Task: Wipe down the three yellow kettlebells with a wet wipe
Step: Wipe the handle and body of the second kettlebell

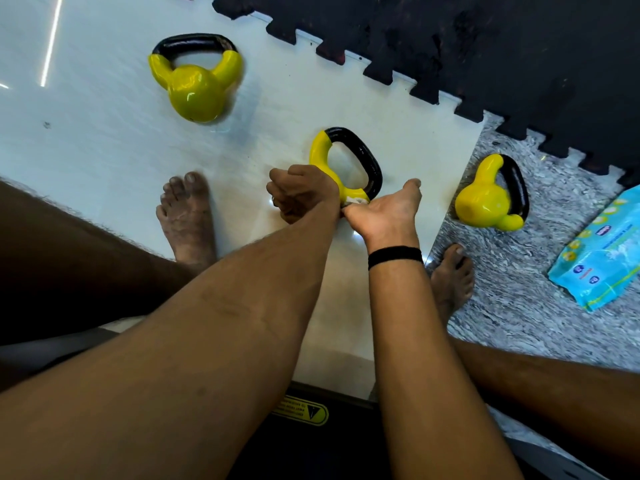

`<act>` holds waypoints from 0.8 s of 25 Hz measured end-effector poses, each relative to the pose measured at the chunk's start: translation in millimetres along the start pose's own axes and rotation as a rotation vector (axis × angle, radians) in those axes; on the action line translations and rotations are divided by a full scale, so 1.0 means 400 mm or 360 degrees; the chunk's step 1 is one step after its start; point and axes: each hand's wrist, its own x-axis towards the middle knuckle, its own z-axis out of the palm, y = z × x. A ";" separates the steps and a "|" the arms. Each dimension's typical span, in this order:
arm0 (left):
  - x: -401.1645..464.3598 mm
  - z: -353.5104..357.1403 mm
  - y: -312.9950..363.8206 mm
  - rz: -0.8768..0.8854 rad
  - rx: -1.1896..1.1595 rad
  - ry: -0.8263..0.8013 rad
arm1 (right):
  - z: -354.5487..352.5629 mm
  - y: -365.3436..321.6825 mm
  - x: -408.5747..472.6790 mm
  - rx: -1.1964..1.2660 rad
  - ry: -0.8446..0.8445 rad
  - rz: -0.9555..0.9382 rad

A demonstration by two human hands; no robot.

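Note:
Three yellow kettlebells with black handles lie on the floor. The far left kettlebell (195, 88) and the right kettlebell (485, 200) lie untouched. The middle kettlebell (320, 157) is tipped with its handle pointing away from me, and my hands hide its body. My left hand (301, 195) grips it from the left with curled fingers. My right hand (384, 213), with a black wristband, holds a greyish wet wipe (353, 201) against the base of the handle, thumb stretched out.
A blue pack of wipes (599, 251) lies on the speckled floor at the right. My bare feet (188, 213) stand on either side of the white tile. Black interlocking mats (485, 46) cover the far side. A dark machine edge with a yellow label (301, 412) is below.

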 end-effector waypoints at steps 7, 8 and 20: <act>-0.029 -0.053 0.025 0.0109 0.0236 0.0015 | -0.017 -0.014 0.045 -0.0049 0.0089 -0.0035; -0.032 -0.061 0.028 0.0141 0.0226 0.0046 | -0.024 -0.011 0.051 -0.0036 0.0109 -0.0037; -0.025 -0.055 0.029 0.0360 0.0319 -0.0036 | -0.089 0.027 0.054 -0.1036 0.0514 -0.0546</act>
